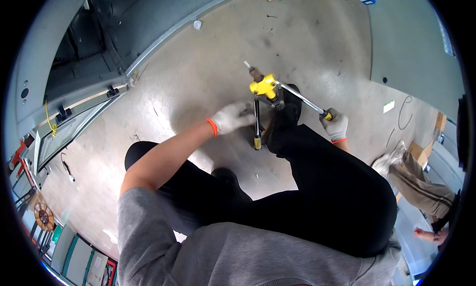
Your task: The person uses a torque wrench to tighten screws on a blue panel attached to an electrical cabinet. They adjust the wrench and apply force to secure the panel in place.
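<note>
In front of my knees is a two-handled hand tool with a yellow head [263, 86], dark nose and long metal levers; it looks like a hand riveter. My right hand [336, 124], in a white glove with an orange cuff, is closed round the dark-and-yellow grip of the right lever. The other lever [257, 118] points toward me, its grip low beside my shoe. Next to this lever is my left hand [234, 118], gloved the same way, fingers stretched out and slightly blurred; contact with the lever is hard to judge. My right shoe [286, 118] sits just behind the tool.
A large grey metal cabinet [163, 30] stands open at the upper left, with a framed panel [74, 122] along its edge. A grey-green panel [416, 48] fills the upper right. Another person's leg [421, 184] is at the right. Scraps and a thin cable [406, 115] lie on the floor.
</note>
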